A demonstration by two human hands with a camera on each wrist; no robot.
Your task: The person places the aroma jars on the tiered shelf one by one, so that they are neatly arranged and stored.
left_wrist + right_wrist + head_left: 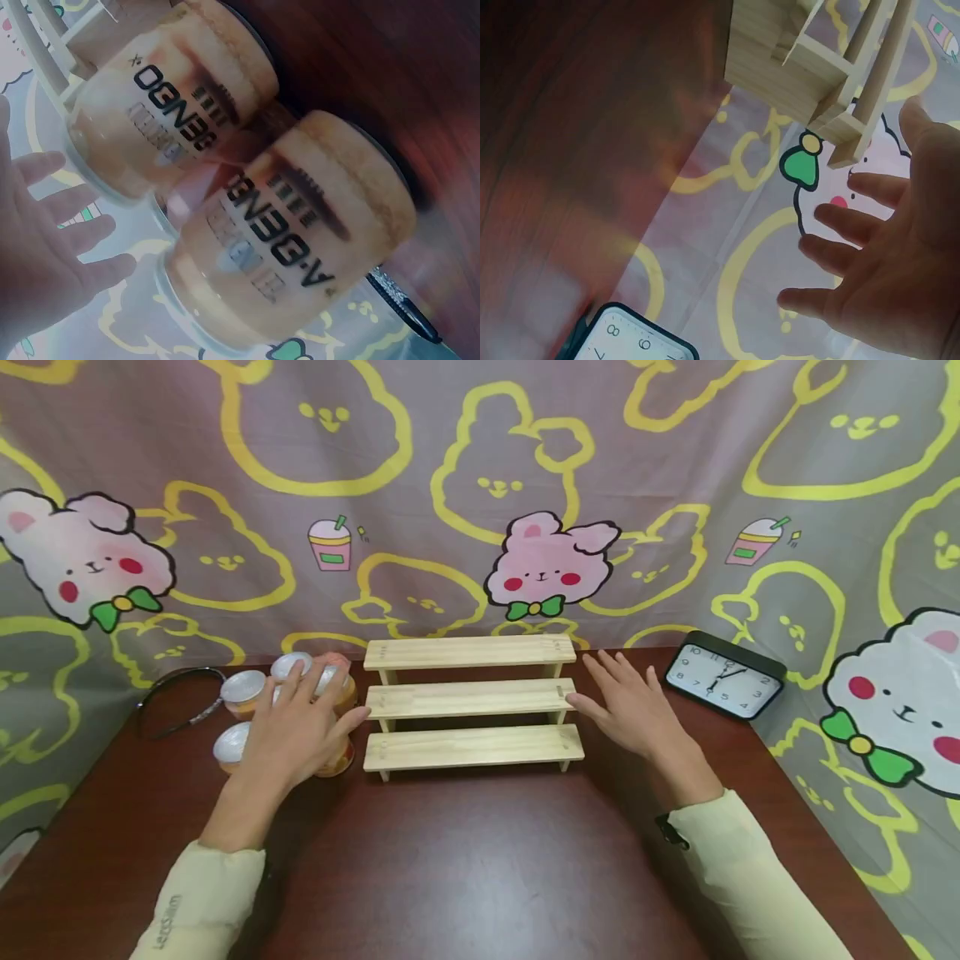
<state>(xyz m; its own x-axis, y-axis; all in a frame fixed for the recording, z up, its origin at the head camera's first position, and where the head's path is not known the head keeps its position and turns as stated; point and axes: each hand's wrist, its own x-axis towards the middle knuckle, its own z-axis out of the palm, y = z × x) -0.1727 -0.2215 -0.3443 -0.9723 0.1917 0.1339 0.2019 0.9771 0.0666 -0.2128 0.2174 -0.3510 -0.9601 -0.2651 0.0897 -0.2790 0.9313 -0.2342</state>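
Fingers spread wide: left hand (296, 727) over tan, pale-lidded cylindrical jars (243, 687), right hand (633, 714) at three-tier wooden rack's (468, 697) right end. Crowding favoured vertical grasping.

There are two hands, one left hand (292, 731) and one right hand (633, 714), coming from two sleeves (750, 852); the right wrist view shows four fingers (829, 255) and one thumb (917, 120). One bench (465, 860) carries one rack (468, 699) with three shelves (472, 747), one clock (725, 678), one dark hoop (204, 716) and at least five jars (243, 692); the left hand covers part of the group, so the exact number cannot be told. Two jars fill the front of the left wrist view. The cloth (423, 468) bears two printed cups (330, 547) and three large coloured rabbits (551, 564), plus many yellow outlines (405, 431), too cut off to count.
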